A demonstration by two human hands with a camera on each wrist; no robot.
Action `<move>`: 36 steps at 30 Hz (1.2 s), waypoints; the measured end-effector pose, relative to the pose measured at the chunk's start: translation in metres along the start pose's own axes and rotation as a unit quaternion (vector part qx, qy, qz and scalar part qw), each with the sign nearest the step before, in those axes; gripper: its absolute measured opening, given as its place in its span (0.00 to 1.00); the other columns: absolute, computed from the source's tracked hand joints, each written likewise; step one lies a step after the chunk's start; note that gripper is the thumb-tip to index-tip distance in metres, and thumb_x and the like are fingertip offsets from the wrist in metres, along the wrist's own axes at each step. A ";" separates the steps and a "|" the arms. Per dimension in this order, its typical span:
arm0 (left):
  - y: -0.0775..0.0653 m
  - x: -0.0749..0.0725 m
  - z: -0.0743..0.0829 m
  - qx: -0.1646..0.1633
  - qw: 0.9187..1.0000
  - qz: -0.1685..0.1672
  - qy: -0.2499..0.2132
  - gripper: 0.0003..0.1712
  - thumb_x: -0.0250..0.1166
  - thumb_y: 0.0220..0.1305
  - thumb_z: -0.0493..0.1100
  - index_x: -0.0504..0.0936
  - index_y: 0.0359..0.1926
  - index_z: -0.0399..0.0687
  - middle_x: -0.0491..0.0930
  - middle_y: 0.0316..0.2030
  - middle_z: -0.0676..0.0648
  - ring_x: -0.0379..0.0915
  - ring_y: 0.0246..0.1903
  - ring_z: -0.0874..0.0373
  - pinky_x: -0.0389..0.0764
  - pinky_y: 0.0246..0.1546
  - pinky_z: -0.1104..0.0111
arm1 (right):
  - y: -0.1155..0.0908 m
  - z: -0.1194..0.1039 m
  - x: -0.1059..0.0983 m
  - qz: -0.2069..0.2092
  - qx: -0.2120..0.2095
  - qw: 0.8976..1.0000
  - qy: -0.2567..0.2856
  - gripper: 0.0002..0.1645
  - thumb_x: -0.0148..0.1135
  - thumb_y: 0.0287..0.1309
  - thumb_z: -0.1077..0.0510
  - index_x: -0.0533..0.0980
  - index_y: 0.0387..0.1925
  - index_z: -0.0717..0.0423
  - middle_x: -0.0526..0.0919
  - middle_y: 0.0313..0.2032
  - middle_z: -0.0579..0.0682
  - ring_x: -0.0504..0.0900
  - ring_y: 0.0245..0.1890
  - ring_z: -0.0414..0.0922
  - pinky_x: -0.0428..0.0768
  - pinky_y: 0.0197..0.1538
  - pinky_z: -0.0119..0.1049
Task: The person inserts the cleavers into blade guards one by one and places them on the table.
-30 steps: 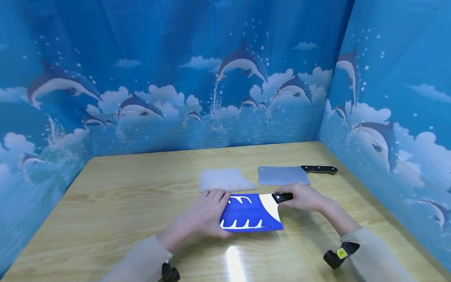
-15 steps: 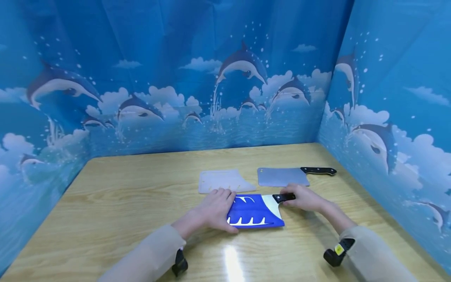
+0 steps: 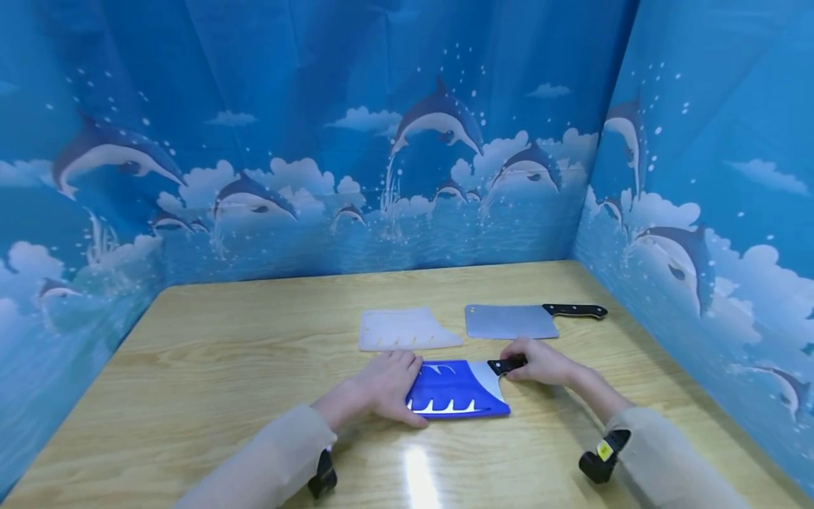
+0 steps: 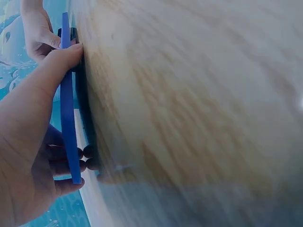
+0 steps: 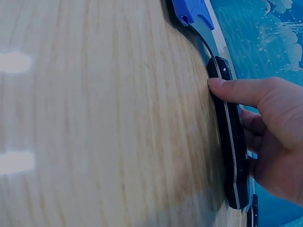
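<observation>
A cleaver (image 3: 486, 379) lies level, close over the table, its blade mostly inside a blue blade guard (image 3: 448, 387) with white tooth-shaped cutouts. My left hand (image 3: 389, 387) grips the guard's left end, thumb at the near edge and fingers at the far edge. In the left wrist view, the guard (image 4: 68, 101) shows edge-on between thumb and fingers. The black riveted handle (image 5: 228, 127) is pinched by my right hand (image 3: 539, 362), thumb on the near side and fingers behind. Part of the blade near the handle shows bare.
Beyond the guard lies a translucent white blade guard (image 3: 407, 329). To its right is a second cleaver (image 3: 511, 322), unsheathed, black handle pointing right. The wooden table (image 3: 242, 339) meets a dolphin-print curtain (image 3: 286, 141) at the back and right.
The sheathed cleaver has come slightly nearer to me and settled lower, close to the table. My left hand has shifted a little right with the guard's end; both hands keep their hold.
</observation>
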State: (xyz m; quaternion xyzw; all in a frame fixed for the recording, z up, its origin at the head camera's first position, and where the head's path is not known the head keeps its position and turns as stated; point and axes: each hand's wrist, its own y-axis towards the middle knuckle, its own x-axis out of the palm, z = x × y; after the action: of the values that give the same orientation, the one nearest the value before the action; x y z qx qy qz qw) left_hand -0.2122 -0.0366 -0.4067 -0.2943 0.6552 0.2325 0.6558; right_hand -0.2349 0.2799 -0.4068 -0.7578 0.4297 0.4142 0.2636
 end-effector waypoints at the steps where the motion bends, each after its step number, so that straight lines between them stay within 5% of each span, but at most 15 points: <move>1: 0.000 0.000 0.000 0.000 1.000 -0.004 0.000 0.63 0.54 0.43 0.80 0.59 0.67 0.36 0.66 0.58 0.42 0.61 0.58 0.51 0.61 0.61 0.61 | 0.000 0.001 0.001 0.001 -0.002 1.000 0.003 0.18 0.69 0.47 0.57 0.79 0.41 0.60 0.78 0.40 0.50 0.74 0.43 0.50 0.72 0.50 0.50; 7: -0.004 0.001 0.000 -0.009 1.000 -0.019 0.010 0.65 0.49 0.44 0.82 0.55 0.68 0.37 0.63 0.61 0.41 0.58 0.61 0.50 0.59 0.62 0.58 | 0.000 0.005 -0.001 0.002 -0.002 1.000 0.020 0.21 0.70 0.46 0.55 0.77 0.42 0.61 0.78 0.39 0.49 0.74 0.42 0.48 0.72 0.49 0.48; 12: -0.010 0.001 -0.010 -0.027 0.999 0.010 -0.019 0.64 0.48 0.44 0.82 0.55 0.69 0.39 0.63 0.62 0.41 0.57 0.61 0.48 0.58 0.62 0.53 | -0.006 0.018 -0.009 0.021 0.003 0.999 0.037 0.25 0.67 0.50 0.53 0.76 0.46 0.65 0.79 0.40 0.52 0.76 0.42 0.49 0.74 0.47 0.45; 17: -0.012 -0.006 -0.033 -0.070 0.993 0.046 -0.079 0.58 0.52 0.51 0.76 0.53 0.70 0.38 0.61 0.63 0.37 0.54 0.63 0.43 0.54 0.62 0.47 | -0.015 0.033 -0.023 0.096 0.006 0.995 0.031 0.21 0.64 0.53 0.60 0.75 0.46 0.70 0.80 0.39 0.56 0.78 0.40 0.52 0.77 0.43 0.45; 24: -0.008 -0.010 -0.065 -0.123 0.987 0.054 -0.089 0.58 0.57 0.51 0.72 0.50 0.70 0.37 0.55 0.66 0.35 0.50 0.65 0.41 0.51 0.63 0.47 | -0.025 0.052 -0.041 0.182 0.010 0.983 0.009 0.20 0.62 0.54 0.64 0.74 0.48 0.71 0.80 0.41 0.63 0.77 0.41 0.57 0.78 0.40 0.41; 36: 0.020 -0.008 -0.091 -0.172 0.977 0.013 -0.129 0.64 0.68 0.42 0.68 0.48 0.71 0.42 0.51 0.68 0.38 0.44 0.67 0.43 0.45 0.66 0.49 | -0.018 0.072 -0.070 0.217 0.054 0.975 -0.006 0.26 0.61 0.55 0.66 0.68 0.54 0.75 0.72 0.50 0.72 0.68 0.52 0.67 0.66 0.52 0.60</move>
State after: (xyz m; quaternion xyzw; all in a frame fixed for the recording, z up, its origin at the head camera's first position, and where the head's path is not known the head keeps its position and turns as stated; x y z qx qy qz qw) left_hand -0.2923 -0.0843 -0.3978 -0.3615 0.5191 0.3862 0.6713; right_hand -0.2678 0.3738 -0.3838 -0.6290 0.6040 0.4419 0.2104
